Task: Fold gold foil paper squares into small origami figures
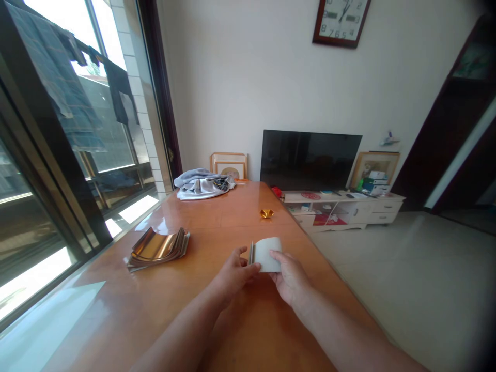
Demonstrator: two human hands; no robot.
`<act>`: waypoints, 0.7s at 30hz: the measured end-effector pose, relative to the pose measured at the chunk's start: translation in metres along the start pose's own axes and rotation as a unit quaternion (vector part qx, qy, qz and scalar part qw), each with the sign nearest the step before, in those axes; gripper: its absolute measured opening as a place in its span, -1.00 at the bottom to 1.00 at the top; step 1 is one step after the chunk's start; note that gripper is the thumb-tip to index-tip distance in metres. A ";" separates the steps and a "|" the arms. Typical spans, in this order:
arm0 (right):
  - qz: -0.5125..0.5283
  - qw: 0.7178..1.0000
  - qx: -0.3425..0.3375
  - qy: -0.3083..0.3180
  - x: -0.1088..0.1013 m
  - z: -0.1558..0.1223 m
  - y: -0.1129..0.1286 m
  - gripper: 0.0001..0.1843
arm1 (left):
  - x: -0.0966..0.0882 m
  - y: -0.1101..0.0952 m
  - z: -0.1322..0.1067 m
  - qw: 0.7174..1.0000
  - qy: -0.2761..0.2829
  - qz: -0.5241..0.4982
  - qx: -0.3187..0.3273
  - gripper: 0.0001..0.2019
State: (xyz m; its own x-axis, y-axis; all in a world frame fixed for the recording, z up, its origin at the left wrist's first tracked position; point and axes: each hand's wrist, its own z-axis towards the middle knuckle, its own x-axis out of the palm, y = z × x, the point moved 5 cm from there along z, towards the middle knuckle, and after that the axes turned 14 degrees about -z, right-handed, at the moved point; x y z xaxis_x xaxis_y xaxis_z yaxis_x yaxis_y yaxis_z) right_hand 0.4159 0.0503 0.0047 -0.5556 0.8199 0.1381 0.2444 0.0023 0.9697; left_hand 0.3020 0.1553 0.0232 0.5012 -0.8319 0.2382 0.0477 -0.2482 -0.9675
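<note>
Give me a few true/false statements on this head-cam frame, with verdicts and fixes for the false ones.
The left hand and right hand both hold a curled white sheet. True.
The stack of gold foil sheets sits on the floor. False: it lies on the wooden table, on the window side.
A small crumpled gold foil piece lies on the table ahead of the hands. True.
The television shows a bright picture. False: its screen is dark.
A grey cloth bundle lies at the far end of the table. True.
</note>
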 end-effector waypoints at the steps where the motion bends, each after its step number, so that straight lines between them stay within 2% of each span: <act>1: 0.007 1.000 0.001 0.007 0.001 -0.004 -0.001 -0.66 | -0.001 0.000 0.001 1.000 0.001 0.000 0.003 -0.25; 3: 0.016 1.000 0.002 0.022 0.000 -0.011 -0.002 -0.64 | -0.006 -0.001 0.005 0.999 -0.005 0.032 0.015 -0.33; 6: 0.001 0.999 -0.004 0.041 -0.009 -0.016 0.001 -0.61 | -0.016 -0.004 0.009 0.988 -0.008 0.150 0.028 -0.44; 8: -0.057 0.998 -0.018 0.030 -0.020 -0.017 0.006 -0.58 | -0.023 -0.006 0.012 0.970 -0.014 0.240 0.025 -0.45; 10: -0.127 0.990 -0.053 0.028 -0.028 -0.018 0.012 -0.46 | -0.031 -0.007 0.013 0.958 -0.025 0.285 0.018 -0.41; 13: -0.198 0.972 -0.092 0.085 -0.029 -0.022 0.014 -0.24 | -0.036 -0.006 0.015 0.952 -0.022 0.305 0.008 -0.40; 15: -0.231 0.960 -0.096 0.126 -0.028 -0.025 0.009 -0.26 | -0.037 -0.004 0.016 0.946 -0.016 0.323 0.007 -0.42; 18: -0.297 0.933 -0.117 0.166 -0.028 -0.029 0.003 -0.39 | -0.035 -0.003 0.018 0.935 -0.010 0.355 0.020 -0.44; 21: -0.406 0.877 -0.190 0.175 -0.028 -0.036 0.006 -0.43 | -0.031 -0.006 0.018 0.924 0.003 0.381 0.041 -0.45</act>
State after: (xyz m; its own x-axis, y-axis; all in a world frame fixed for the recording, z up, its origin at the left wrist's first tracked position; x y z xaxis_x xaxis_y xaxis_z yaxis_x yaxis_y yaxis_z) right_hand 0.4041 0.0072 0.0137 -0.6511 0.4098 -0.6389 -0.5890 0.2581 0.7658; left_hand 0.3012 0.1915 0.0195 0.4118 -0.7520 -0.5148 -0.2523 0.4488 -0.8573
